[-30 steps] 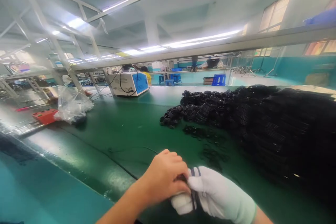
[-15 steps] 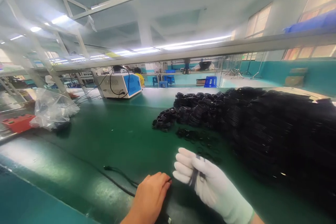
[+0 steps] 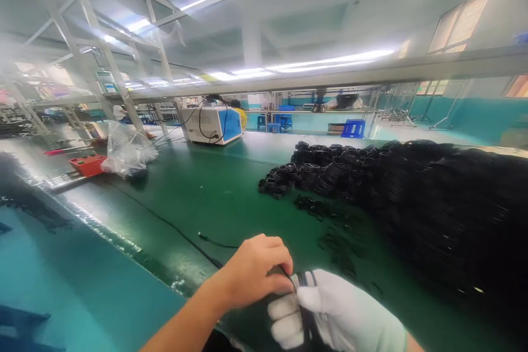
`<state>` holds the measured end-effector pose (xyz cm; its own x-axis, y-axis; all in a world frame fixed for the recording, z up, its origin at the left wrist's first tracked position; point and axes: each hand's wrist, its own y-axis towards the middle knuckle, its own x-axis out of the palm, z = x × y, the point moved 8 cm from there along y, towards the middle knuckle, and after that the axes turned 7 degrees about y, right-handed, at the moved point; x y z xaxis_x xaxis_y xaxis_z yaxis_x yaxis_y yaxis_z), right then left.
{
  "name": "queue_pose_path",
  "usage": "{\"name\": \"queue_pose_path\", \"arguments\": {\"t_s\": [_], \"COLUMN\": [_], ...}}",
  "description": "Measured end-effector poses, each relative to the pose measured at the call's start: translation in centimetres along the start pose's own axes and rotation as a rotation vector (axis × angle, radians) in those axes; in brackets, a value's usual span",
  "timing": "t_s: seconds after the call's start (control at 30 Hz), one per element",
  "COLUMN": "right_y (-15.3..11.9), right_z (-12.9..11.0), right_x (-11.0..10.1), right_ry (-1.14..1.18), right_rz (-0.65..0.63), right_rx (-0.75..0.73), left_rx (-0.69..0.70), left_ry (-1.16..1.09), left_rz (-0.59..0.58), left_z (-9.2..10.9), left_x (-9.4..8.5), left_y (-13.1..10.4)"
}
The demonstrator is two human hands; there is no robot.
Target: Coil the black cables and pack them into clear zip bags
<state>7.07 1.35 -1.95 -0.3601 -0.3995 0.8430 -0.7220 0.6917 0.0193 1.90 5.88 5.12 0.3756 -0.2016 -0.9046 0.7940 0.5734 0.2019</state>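
My right hand (image 3: pixel 342 308), in a white glove, is closed round a black cable (image 3: pixel 306 316) whose strands cross its fingers. My bare left hand (image 3: pixel 258 269) is pressed up against the glove, thumb and forefinger closed on a strand of that black cable. Past my left wrist, a thin cable end (image 3: pixel 210 240) with a small connector lies on the green table (image 3: pixel 185 198). Loose black loops (image 3: pixel 340 242) lie just beyond the glove. The far ends of the held cable are hidden by my hands.
A large heap of black coiled cables (image 3: pixel 433 203) covers the right side. At the back stands a white and blue machine (image 3: pixel 212 124). Far left are a clear plastic bag (image 3: pixel 127 146) and a red box (image 3: pixel 88 165). A metal rail (image 3: pixel 289 87) crosses above the table.
My left hand has come up from the table to the glove and now pinches the cable there. My right hand has turned and moved lower. The view has swung left.
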Motion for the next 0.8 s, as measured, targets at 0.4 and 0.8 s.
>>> {"name": "queue_pose_path", "arguments": {"t_s": [0.4, 0.8], "right_y": [1.7, -1.1], "right_z": [-1.4, -6.1], "right_x": [-0.5, -4.9], "right_ry": [0.241, 0.154], "right_rz": [0.032, 0.422], "right_rx": [-0.175, -0.528], "left_rx": [-0.358, -0.51], "left_ry": [-0.516, 0.514], "left_rz": [0.01, 0.083], "left_z": [-4.7, -0.8], "left_x": [4.8, 5.6], "left_y": [0.4, -2.1]}}
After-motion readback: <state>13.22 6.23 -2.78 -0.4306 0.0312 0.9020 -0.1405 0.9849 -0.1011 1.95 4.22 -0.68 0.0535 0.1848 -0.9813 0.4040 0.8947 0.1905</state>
